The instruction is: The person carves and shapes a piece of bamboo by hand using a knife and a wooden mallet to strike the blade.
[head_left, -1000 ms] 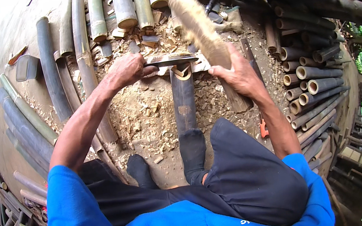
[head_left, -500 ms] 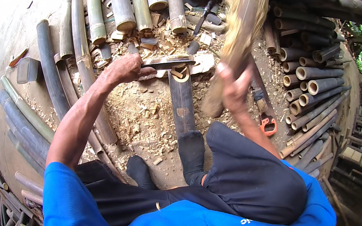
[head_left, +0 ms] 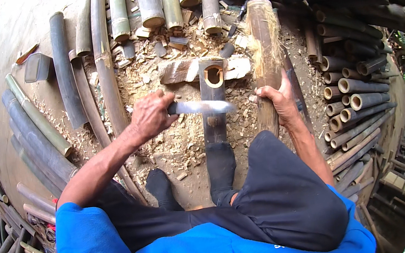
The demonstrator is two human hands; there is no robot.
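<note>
knife (blurred) overlaps bamboo tube | chips around | bamboo stack right

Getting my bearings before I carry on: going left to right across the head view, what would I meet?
Clear plastic container, dark bamboo pole, left hand, notched bamboo tube, frayed club, stacked bamboo tubes.

The left hand grips a knife (motion-blurred).

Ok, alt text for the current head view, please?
The left hand holds a blurred knife over a bamboo tube with an opening near its far end, while the right hand grips a frayed club. Wood chips lie scattered around.
</note>
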